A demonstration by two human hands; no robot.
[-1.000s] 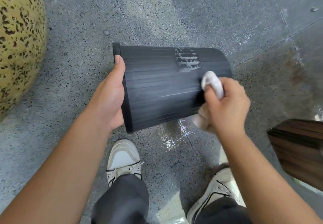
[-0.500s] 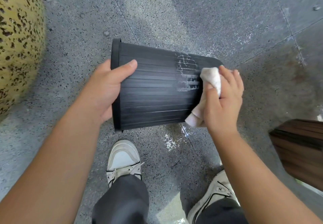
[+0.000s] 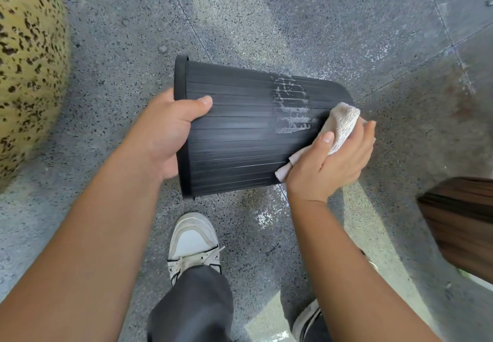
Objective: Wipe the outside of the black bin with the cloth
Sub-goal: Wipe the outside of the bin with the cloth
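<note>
The black ribbed bin (image 3: 240,133) is held on its side above the floor, rim to the left and base to the right. My left hand (image 3: 168,133) grips its rim, thumb lying on the outer wall. A whitish patch of residue (image 3: 290,104) marks the wall near the base. My right hand (image 3: 330,162) holds a bunched off-white cloth (image 3: 341,125) pressed against the bin's wall at the base end, just right of the residue. The bin's opening and far side are hidden.
Speckled grey floor (image 3: 293,21) lies below, with a wet patch (image 3: 264,213) under the bin. A yellow spotted rounded object (image 3: 26,74) stands at the left. A dark wooden piece (image 3: 461,224) is at the right. My white shoes (image 3: 192,243) are beneath.
The bin has been turned in my hands, bringing the residue patch nearer to me. My left thumb moved onto the wall. The cloth shifted to the base end.
</note>
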